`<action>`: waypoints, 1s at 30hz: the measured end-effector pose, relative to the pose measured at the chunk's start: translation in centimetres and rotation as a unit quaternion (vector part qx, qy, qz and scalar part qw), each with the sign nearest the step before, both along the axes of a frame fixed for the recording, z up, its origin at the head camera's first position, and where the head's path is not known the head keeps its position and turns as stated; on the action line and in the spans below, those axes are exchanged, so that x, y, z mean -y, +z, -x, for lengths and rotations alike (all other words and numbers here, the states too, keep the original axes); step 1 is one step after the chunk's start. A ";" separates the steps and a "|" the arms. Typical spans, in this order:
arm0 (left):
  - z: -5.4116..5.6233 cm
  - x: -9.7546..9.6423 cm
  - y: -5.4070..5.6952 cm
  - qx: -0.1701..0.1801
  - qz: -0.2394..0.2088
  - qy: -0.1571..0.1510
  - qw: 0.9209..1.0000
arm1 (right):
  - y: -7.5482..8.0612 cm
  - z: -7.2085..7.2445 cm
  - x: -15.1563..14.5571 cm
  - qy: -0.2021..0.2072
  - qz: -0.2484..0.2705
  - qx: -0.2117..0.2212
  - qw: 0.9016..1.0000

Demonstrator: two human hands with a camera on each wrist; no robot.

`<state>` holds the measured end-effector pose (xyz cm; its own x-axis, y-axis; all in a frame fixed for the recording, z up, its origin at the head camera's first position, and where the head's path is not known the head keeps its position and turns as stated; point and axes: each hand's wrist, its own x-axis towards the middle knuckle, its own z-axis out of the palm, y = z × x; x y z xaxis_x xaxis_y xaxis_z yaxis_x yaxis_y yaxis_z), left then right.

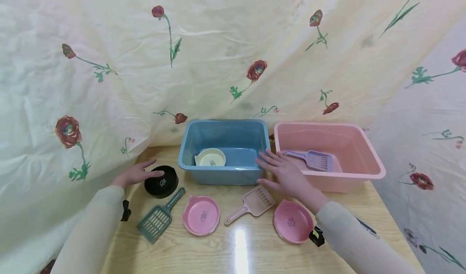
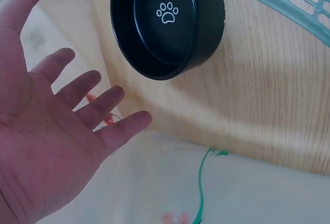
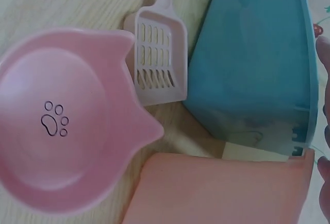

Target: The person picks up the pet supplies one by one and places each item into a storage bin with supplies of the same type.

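My left hand (image 1: 135, 174) is spread beside a black cat-eared bowl (image 1: 162, 181), its thumb overlapping the bowl's rim in the head view. In the left wrist view the fingers are spread and the palm holds nothing; the black bowl (image 2: 165, 38) shows a white paw print. My right hand (image 1: 285, 174), fingers extended, hovers where the blue litter box (image 1: 225, 176) and the pink litter box (image 1: 327, 182) meet. Inside the blue box sits a cream bowl (image 1: 211, 157); a lavender litter scoop (image 1: 316, 160) lies in the pink one. The right wrist view shows only fingertips at its edge.
On the wooden table lie a grey-green litter scoop (image 1: 156, 221), a pink bowl with a fish print (image 1: 201, 216), a pale pink scoop (image 1: 256, 202) and a pink bowl with a paw print (image 1: 293, 223). Flowered cloth (image 1: 218, 63) hangs behind the boxes and along both sides.
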<state>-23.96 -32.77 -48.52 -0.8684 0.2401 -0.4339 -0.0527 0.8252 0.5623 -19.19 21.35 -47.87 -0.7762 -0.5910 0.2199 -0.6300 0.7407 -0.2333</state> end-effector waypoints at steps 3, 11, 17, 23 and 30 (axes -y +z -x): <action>0.5 0.5 -0.7 0.011 -0.009 0.012 1.000 | -0.1 -0.2 0.2 -0.002 0.000 0.008 1.000; 1.4 1.5 -3.1 0.089 -0.088 0.055 0.991 | -0.7 -0.3 0.2 -0.003 0.002 0.006 1.000; 1.5 2.3 -4.3 0.146 -0.135 0.106 0.974 | -1.0 -0.3 0.3 0.003 0.017 -0.001 1.000; 1.6 2.8 -4.7 0.161 -0.171 0.148 0.961 | -1.2 -0.2 0.5 0.004 0.019 -0.006 1.000; 2.1 2.8 -5.6 0.168 -0.176 0.173 0.954 | -1.0 -0.2 0.5 0.004 0.022 0.000 1.000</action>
